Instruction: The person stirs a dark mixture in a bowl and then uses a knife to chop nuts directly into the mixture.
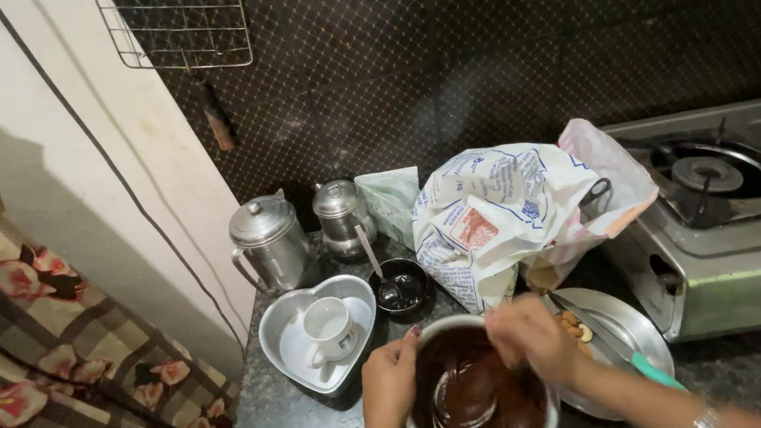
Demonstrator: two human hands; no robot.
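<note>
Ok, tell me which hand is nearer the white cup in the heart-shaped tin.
Left. The left hand grips the near-left rim of the mixing bowl, just right of the white cup. The right hand is over the bowl's far side, farther off.

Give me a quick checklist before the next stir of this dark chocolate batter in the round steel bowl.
1. Left hand steadying the round steel bowl rim: ok.
2. Right hand over the dark chocolate batter: ok; stirring tool: cannot tell, blurred.
3. Batter inside the rim: ok.
4. Green-handled knife on the steel plate beside the right wrist: not ok, close.
5. Heart-shaped metal tin free: not ok, white mug inside.
</note>
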